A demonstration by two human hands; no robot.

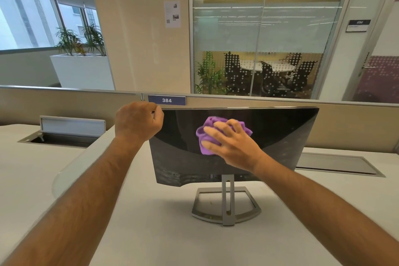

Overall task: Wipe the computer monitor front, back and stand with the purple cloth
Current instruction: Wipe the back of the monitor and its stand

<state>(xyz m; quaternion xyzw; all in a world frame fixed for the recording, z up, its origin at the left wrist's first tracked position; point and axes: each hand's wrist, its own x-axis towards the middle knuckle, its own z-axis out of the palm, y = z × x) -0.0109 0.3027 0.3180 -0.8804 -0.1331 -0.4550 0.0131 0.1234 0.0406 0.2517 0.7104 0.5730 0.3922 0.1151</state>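
Monitor point(269, 136) stands on the bench point(151, 233), dark screen facing the person, close in front of the low partition point(64, 101) behind it. It sits on a thin grey post rising from an open-frame stand point(226, 207) just below the monitor's bottom edge.

Left hand point(138, 121) is at the monitor's top left corner. Fingers curl over the upper edge, knuckles toward the camera; fingertips are hidden behind the panel. Judged purpose: bracing the screen so it does not tilt or rock on its slim post while the other hand pushes against it.

Right hand point(228, 142) is at the middle of the monitor's front, slightly left of centre. Its fingers point(216, 134) are spread and only lightly bent, pressing the purple cloth point(207, 136) flat-on against the glass rather than pinching it. The cloth is bunched into a wad, showing above and to the left of the hand. A wad gives a padded contact, and spread fingers distribute the pressure over it.

Step in hand, as I judge it: wiping the front. The monitor's back is out of sight, toward the partition, and the stand shows a few small specks on its frame and inside it, so those parts likely remain.

To either side of the monitor, metal cable hatches are let into the bench; the left one point(64, 136) has its lid raised. A label reading 384 point(166, 100) is on the partition just above the monitor's top left corner.
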